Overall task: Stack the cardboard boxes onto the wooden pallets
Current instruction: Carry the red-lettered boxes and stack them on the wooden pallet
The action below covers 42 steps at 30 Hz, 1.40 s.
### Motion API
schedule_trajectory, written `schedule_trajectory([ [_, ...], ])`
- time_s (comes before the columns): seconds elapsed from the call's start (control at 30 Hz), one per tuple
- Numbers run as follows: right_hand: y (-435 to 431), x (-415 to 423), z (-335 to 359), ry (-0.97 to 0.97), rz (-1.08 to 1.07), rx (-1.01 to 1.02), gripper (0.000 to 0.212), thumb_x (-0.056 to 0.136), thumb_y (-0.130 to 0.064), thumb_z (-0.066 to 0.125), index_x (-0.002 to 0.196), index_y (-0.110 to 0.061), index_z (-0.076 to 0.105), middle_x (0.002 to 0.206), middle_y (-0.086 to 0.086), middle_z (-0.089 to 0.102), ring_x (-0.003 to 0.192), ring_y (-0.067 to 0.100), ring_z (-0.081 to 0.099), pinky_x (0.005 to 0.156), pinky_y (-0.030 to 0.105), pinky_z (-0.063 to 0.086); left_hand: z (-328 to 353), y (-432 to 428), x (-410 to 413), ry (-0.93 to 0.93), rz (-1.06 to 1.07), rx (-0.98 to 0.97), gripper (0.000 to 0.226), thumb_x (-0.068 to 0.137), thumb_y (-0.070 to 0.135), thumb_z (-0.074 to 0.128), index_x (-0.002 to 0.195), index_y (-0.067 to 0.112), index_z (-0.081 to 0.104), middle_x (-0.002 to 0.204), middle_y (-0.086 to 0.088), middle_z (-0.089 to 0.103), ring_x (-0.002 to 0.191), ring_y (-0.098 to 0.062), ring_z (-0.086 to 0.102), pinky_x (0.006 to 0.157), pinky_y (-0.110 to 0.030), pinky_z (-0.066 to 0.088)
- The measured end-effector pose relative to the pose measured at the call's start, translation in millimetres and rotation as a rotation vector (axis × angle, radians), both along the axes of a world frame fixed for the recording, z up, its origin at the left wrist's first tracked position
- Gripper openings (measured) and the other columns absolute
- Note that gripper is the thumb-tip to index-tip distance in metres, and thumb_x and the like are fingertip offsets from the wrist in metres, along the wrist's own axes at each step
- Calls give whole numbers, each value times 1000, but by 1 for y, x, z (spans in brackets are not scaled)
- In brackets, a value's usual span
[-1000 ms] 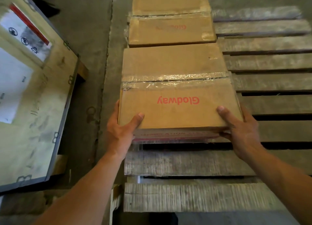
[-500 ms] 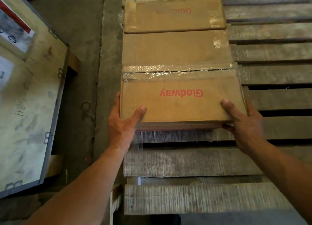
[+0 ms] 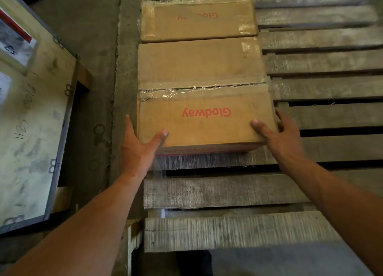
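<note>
While the near box (image 3: 205, 118) lies flat on the left side of the wooden pallet (image 3: 228, 190), its two near corners are gripped from either side. The left hand (image 3: 136, 149) is clasped on the near left corner, with the thumb laid on the top face and the fingers stretched along the left side. The right hand (image 3: 279, 135) is set the same way on the near right corner, thumb on top and fingers spread down the right side. A seam of clear tape is seen across the top of this box, and a red word is printed on the near flap, upside down from this view. A second box (image 3: 199, 21) of the same kind is placed just beyond it, end to end, along the same pallet edge. Grey slats with dark gaps are seen to the right of both boxes and in front of them, under the forearms. A strip of concrete floor (image 3: 91, 48) is left between the pallet and a pale wooden crate (image 3: 31, 141) with dark edging, on which a label (image 3: 14, 37) with a red stripe is stuck.
</note>
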State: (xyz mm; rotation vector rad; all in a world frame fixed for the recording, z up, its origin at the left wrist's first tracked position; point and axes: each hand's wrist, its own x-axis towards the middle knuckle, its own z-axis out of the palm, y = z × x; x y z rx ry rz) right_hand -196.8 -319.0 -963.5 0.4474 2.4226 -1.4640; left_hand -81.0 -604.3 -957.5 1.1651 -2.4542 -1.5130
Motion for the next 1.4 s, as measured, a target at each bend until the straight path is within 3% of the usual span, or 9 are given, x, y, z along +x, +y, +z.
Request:
schedule_trajectory([
  [0.07,6,2,20,-6,-18,103,86,84,-55,74,156,-30,35,158,4,41,143,25,40,115,49,37,21,7,2,-25,-23,-130,102,81,51,77,161,24,19,159,-8,37,143,-27,38,113,-46,39],
  [0.17,17,8,68,15,7,192,81,87,-59,68,155,-34,33,160,2,37,147,27,34,118,52,32,66,23,-1,20,-147,-251,80,85,50,72,151,22,38,144,-9,50,130,-23,49,103,-43,48],
  [0.4,79,31,254,177,50,310,69,94,-56,60,154,-32,36,160,1,37,148,26,31,117,49,33,246,111,-37,107,-465,-492,75,94,48,64,152,9,38,149,-14,47,138,-29,42,112,-38,33],
  [0.67,204,61,470,368,4,523,73,92,-57,60,154,-25,36,154,7,42,141,33,36,111,45,34,467,238,-63,358,-741,-677,68,94,42,64,146,3,46,140,-21,54,130,-40,48,106,-48,42],
  [0.83,276,78,556,441,-132,645,73,93,-57,59,151,-18,39,151,9,44,135,34,39,110,43,34,549,308,-89,523,-953,-761,73,91,54,50,142,1,50,134,-21,58,123,-43,53,105,-51,45],
  [0.93,312,88,593,445,-304,640,72,94,-57,57,152,-18,39,153,9,43,138,33,37,111,42,34,579,353,-113,619,-1076,-736,77,86,58,43,132,-2,58,121,-23,64,110,-44,60,92,-51,52],
  [1.03,348,95,612,432,-456,628,71,89,-64,54,144,-19,47,145,9,51,133,34,44,109,41,34,602,403,-139,712,-1198,-721,79,83,58,44,128,-6,60,118,-27,65,107,-45,63,93,-51,52],
  [1.2,406,122,626,402,-681,642,66,94,-50,62,146,-13,45,147,12,49,133,32,42,111,40,31,629,500,-155,791,-1353,-647,85,79,62,41,134,-1,57,125,-25,63,116,-42,58,95,-49,51],
  [1.4,504,126,602,312,-841,645,75,92,-60,59,152,-19,39,154,9,43,139,33,39,115,45,32,611,620,-175,813,-1477,-544,84,81,60,45,139,0,54,133,-24,58,123,-41,55,99,-49,47],
])
